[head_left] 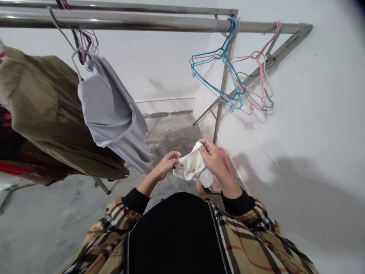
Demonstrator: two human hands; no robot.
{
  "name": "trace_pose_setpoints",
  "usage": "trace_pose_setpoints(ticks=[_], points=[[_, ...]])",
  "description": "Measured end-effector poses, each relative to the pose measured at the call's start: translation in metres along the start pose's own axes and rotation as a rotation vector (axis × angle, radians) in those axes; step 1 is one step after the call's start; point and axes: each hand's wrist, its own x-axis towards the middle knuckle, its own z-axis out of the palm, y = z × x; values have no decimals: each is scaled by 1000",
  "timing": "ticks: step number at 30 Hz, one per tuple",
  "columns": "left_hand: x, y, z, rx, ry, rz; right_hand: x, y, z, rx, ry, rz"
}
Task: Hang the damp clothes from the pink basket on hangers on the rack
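A small white garment (190,166) is stretched between my two hands in front of my body. Its upper edge looks gathered, like an elastic band; crumpled folds hang below, and its exact kind is hard to make out. At the left end of that edge, my left hand (166,165) pinches the cloth between thumb and fingers. My right hand (212,156) grips the other end, slightly higher, with the fingers closed on it. Partly hidden behind my right hand and wrist, a pink tub (225,155) stands on the floor with something dark in it.
Metal rails (159,21) cross overhead. Blue hangers (225,57) and pink hangers (261,68) hang at the right. A grey garment (111,110) and an olive garment (51,102) hang at the left. A white wall (313,114) rises close on my right.
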Motion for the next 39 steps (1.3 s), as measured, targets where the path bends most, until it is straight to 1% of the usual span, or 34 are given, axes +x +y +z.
trace_pose_setpoints(ticks=[3, 5, 7, 11, 13, 14, 16, 18, 20, 22, 24, 26, 29, 31, 32, 34, 35, 36, 37, 39], points=[[-5, -3, 5, -19, -166, 54, 0, -2, 2, -5, -5, 4], [-7, -3, 10, 53, -214, 136, 1, -2, 2, -14, 7, -1], [-7, -4, 16, 227, -183, 220, 1, -3, 3, -19, 16, 0], [-4, -11, 31, 631, -53, 358, 3, -1, 6, -15, 28, 11], [0, -15, 34, 740, 13, 393, 4, 1, 5, -31, 30, 6], [2, -15, 32, 761, 47, 405, 4, 2, 3, -47, 26, 5], [8, -14, 25, 708, 122, 422, 5, 4, -3, -98, -25, 13], [11, -6, 13, 537, 177, 402, 6, 7, -13, -201, -123, 11], [10, 8, 2, 316, 197, 339, 6, 10, -23, -380, -210, -43], [2, 25, -6, 144, 186, 271, 6, 14, -31, -545, -220, -121], [-10, 41, -8, 59, 162, 235, 6, 16, -37, -628, -181, -172], [-22, 52, -7, 37, 143, 231, 10, 14, -45, -648, -131, -193], [-31, 58, -4, 30, 139, 238, 29, 2, -67, -676, -52, -228], [-32, 58, -4, 22, 149, 226, 54, -11, -89, -699, 55, -270], [-32, 58, -5, 21, 156, 216, 70, -19, -101, -714, 133, -296], [-29, 56, -8, 21, 178, 209, 106, -33, -122, -819, 452, -402], [-28, 56, -10, 23, 187, 211, 124, -39, -130, -871, 554, -421], [-27, 56, -13, 26, 195, 212, 141, -44, -136, -922, 600, -417], [-26, 56, -16, 27, 203, 213, 156, -47, -140, -972, 608, -396], [-26, 57, -22, 21, 225, 217, 177, -52, -142, -1043, 555, -311]])
